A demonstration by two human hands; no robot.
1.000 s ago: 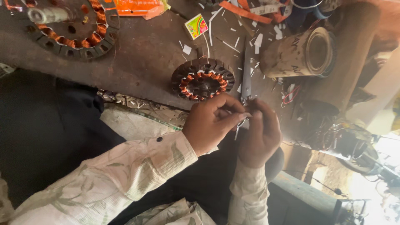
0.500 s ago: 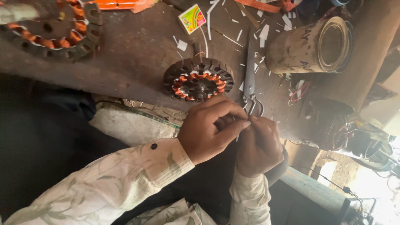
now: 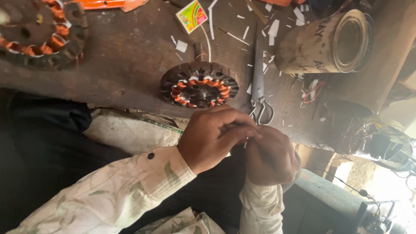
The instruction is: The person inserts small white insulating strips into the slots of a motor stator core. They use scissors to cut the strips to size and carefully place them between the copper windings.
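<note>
Dusty dark counter (image 3: 130,56), littered with paper slivers. Left hand (image 3: 214,136) and right hand (image 3: 272,156) pinch one small pale strip (image 3: 245,143) between their fingertips, below the motor core (image 3: 199,84). Weak pinch: strip could slip. Scissors (image 3: 258,82) lie near.

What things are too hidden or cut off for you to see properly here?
Head view, the only one:
- What the left hand and right hand pinch: only a tiny pale bit shows between the fingers.
- The big stator: cut off by the top and left edges.
- The orange thing: cut off by the top edge.
- The dark machine parts at the right: washed out by glare.
</note>
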